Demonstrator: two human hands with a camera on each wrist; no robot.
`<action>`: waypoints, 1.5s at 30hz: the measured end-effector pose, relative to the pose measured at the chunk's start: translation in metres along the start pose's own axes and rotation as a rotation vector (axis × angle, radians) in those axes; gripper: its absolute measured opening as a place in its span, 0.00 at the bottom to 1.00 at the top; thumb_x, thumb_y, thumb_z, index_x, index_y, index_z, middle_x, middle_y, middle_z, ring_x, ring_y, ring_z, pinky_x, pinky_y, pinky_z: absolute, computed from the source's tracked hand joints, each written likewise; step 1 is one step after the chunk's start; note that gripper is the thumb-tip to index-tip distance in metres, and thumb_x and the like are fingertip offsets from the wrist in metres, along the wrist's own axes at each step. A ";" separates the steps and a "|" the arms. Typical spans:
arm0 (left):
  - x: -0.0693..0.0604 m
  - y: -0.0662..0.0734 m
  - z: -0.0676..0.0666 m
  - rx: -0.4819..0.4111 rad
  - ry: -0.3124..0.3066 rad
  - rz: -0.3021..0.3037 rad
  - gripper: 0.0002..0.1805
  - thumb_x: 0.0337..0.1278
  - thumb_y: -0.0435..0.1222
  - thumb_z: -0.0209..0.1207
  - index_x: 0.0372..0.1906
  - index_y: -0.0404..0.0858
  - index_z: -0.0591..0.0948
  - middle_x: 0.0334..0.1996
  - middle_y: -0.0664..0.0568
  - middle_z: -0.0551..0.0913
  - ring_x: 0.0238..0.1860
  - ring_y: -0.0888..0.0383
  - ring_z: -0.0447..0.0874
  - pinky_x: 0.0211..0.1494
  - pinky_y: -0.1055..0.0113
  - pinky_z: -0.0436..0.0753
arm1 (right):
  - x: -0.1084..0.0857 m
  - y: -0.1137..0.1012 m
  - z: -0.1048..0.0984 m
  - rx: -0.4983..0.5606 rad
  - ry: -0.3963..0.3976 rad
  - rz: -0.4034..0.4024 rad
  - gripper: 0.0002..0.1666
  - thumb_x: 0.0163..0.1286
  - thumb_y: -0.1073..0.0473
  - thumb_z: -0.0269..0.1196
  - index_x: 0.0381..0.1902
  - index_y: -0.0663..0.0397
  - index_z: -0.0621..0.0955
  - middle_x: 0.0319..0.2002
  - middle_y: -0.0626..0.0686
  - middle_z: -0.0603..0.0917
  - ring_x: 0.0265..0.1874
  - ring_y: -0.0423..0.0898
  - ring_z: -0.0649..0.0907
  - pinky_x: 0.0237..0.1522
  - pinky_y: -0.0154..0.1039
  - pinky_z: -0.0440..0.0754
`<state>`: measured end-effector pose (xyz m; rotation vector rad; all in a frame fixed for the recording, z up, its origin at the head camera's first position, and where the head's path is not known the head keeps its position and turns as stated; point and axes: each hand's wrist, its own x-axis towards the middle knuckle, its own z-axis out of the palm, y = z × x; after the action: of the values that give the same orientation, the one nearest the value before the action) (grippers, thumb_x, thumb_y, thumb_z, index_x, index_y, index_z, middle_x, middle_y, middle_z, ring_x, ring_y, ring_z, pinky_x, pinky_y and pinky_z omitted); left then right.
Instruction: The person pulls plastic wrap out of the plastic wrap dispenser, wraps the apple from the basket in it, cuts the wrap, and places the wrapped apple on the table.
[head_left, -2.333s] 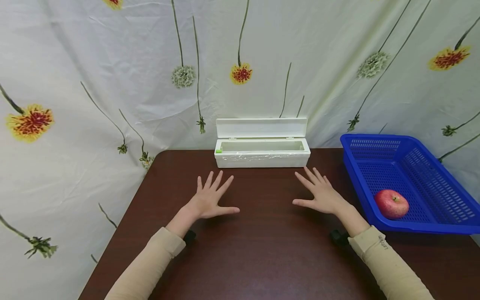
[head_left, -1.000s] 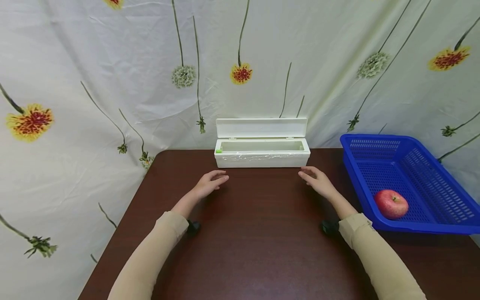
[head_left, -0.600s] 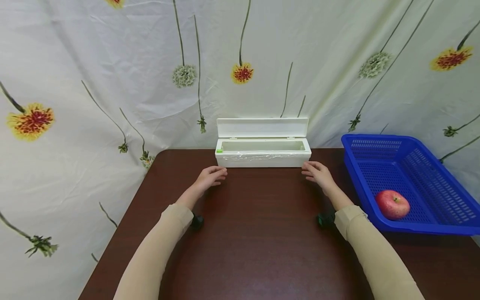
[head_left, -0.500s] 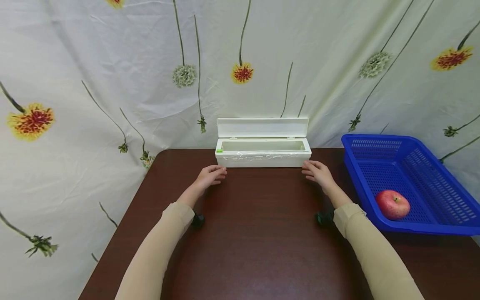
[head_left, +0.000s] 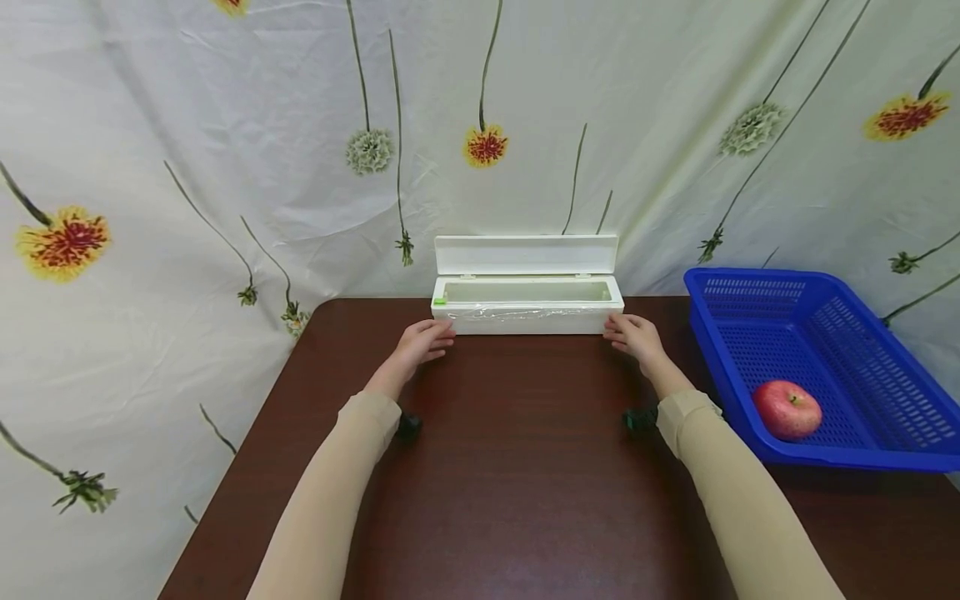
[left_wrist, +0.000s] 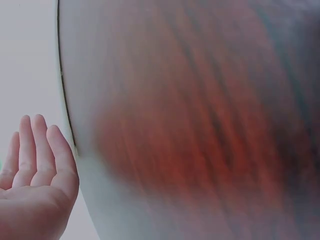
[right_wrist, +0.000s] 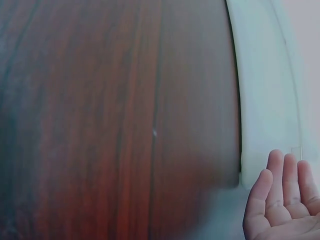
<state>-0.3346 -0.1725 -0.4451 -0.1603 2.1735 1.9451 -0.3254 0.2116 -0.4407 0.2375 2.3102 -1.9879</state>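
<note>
A long white cling film dispenser [head_left: 527,320] sits at the back of the table, its lid [head_left: 527,255] raised. Crinkled clear film lies across its front, and a small green tab [head_left: 439,302] is at its left end. My left hand [head_left: 422,344] is at the dispenser's lower left front corner, and my right hand [head_left: 636,340] is at the right one. Both wrist views show extended, slightly bent fingers beside the white body, the left fingers [left_wrist: 40,152] and the right fingers [right_wrist: 287,187]. Neither hand grips anything; whether the fingertips touch the dispenser cannot be told.
A blue perforated basket [head_left: 862,458] stands on the right side of the dark brown table [head_left: 517,500], with a red apple [head_left: 787,410] in it. Behind the table hangs a white flowered cloth [head_left: 300,125].
Both hands were spread wide over the table; their fingers have since drawn together. They have moved forward to the dispenser's two front corners. The dispenser, basket and apple stay put.
</note>
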 end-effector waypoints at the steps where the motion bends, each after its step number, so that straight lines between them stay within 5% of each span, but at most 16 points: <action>1: 0.001 0.001 0.001 0.004 0.001 0.000 0.27 0.63 0.48 0.56 0.57 0.33 0.73 0.53 0.38 0.78 0.53 0.49 0.78 0.53 0.59 0.77 | 0.000 -0.001 0.000 0.002 0.006 0.003 0.34 0.73 0.44 0.50 0.63 0.67 0.68 0.59 0.66 0.73 0.38 0.36 0.81 0.49 0.37 0.78; 14: 0.001 0.010 0.006 0.020 0.029 0.016 0.25 0.66 0.47 0.53 0.58 0.33 0.74 0.53 0.39 0.78 0.53 0.50 0.78 0.55 0.58 0.76 | 0.006 -0.006 0.005 0.024 0.078 0.031 0.35 0.69 0.42 0.55 0.58 0.68 0.72 0.49 0.58 0.79 0.30 0.31 0.81 0.47 0.35 0.79; 23: 0.006 0.011 0.009 0.011 0.071 0.015 0.22 0.65 0.45 0.54 0.53 0.31 0.76 0.43 0.46 0.82 0.39 0.61 0.82 0.52 0.60 0.78 | 0.007 -0.009 0.008 0.040 0.136 0.067 0.32 0.67 0.44 0.58 0.54 0.67 0.76 0.33 0.46 0.81 0.27 0.31 0.81 0.52 0.42 0.76; 33: 0.006 0.008 0.008 0.040 0.069 0.059 0.18 0.64 0.41 0.56 0.49 0.30 0.78 0.38 0.47 0.83 0.37 0.61 0.82 0.51 0.59 0.78 | 0.007 -0.013 0.008 0.132 0.118 0.086 0.14 0.68 0.51 0.60 0.43 0.55 0.77 0.25 0.37 0.81 0.27 0.31 0.82 0.51 0.40 0.76; 40: 0.004 0.004 0.006 0.007 0.052 0.047 0.18 0.65 0.41 0.55 0.47 0.29 0.78 0.34 0.50 0.83 0.35 0.61 0.82 0.52 0.58 0.78 | 0.002 -0.009 0.006 0.141 0.106 0.084 0.23 0.66 0.50 0.61 0.51 0.62 0.77 0.27 0.39 0.81 0.29 0.32 0.81 0.46 0.34 0.78; 45: 0.003 0.002 0.006 0.002 0.045 0.042 0.17 0.66 0.42 0.54 0.45 0.29 0.77 0.35 0.48 0.82 0.34 0.62 0.82 0.52 0.58 0.78 | -0.003 -0.006 0.005 0.189 0.063 0.045 0.18 0.63 0.49 0.65 0.42 0.58 0.80 0.28 0.42 0.82 0.29 0.34 0.82 0.40 0.31 0.79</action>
<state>-0.3372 -0.1663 -0.4448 -0.1600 2.2242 1.9806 -0.3235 0.2061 -0.4351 0.3668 2.1316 -2.2077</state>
